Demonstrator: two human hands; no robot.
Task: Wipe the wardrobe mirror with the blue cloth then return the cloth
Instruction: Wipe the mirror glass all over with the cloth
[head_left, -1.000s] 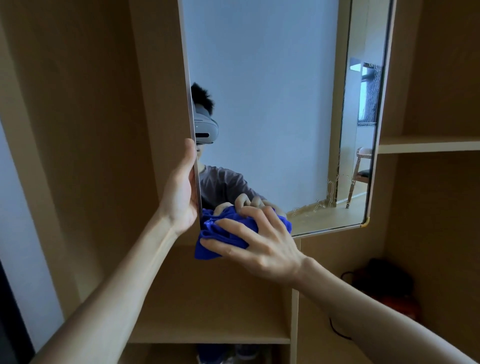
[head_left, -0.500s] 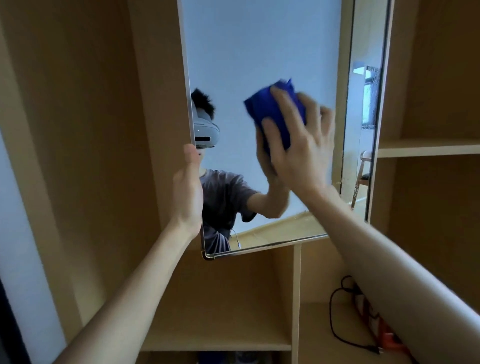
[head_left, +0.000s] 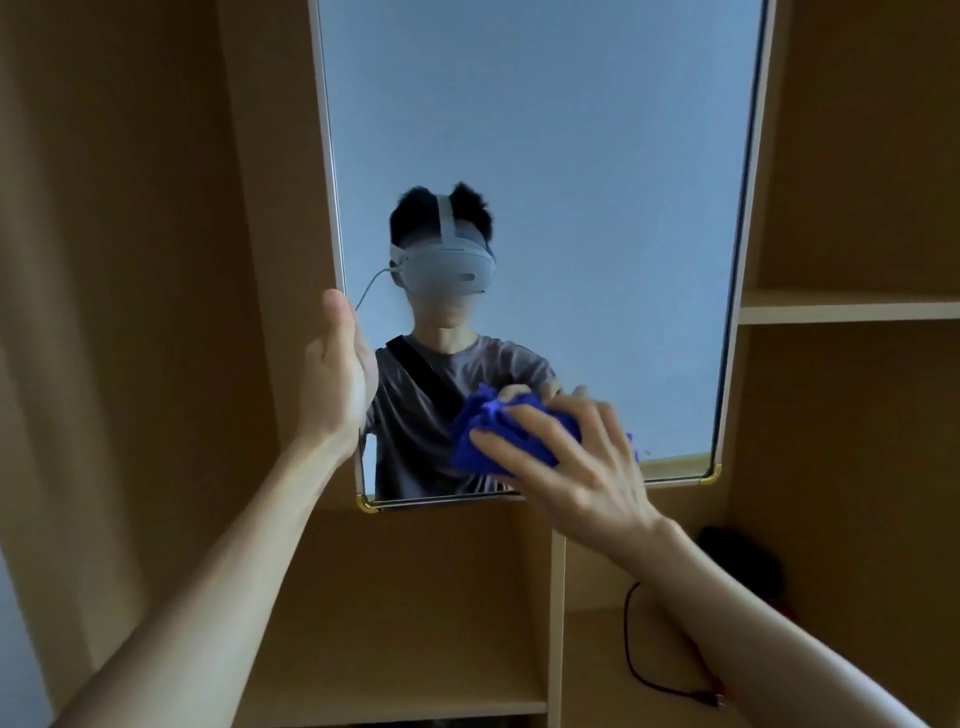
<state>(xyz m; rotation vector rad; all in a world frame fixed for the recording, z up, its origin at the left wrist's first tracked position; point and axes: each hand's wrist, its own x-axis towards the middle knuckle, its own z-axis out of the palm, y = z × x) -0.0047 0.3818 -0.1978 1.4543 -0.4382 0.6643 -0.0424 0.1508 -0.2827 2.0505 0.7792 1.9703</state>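
The right hand presses a bunched, bright blue cloth flat against the lower part of the tall, metal-framed wardrobe mirror, just above its bottom edge. The fingers are spread over the wad and curl into it, so the hand is holding the cloth rather than lying loose on it. Half a second ago this same hand and cloth were high on the glass, up near the right side; they have since swept down and leftward to the bottom of the pane. A full second ago they were at the lower left corner, so the strokes run up and down across the surface.

The left hand stays on the mirror's left edge, the thumb on the outer side and the palm wrapped round the frame, gripping it to steady the panel against the wiping pressure. The panel now faces the camera more squarely than before, which suggests it has swung on its mount.

Judging from this, the wiping step is in full course and much of the glass has been covered, though the upper part lies out of reach of these strokes. The return of the cloth is not yet begun. Behind the mirror stand pale wooden wardrobe shelves, and a black cable lies on a lower one.
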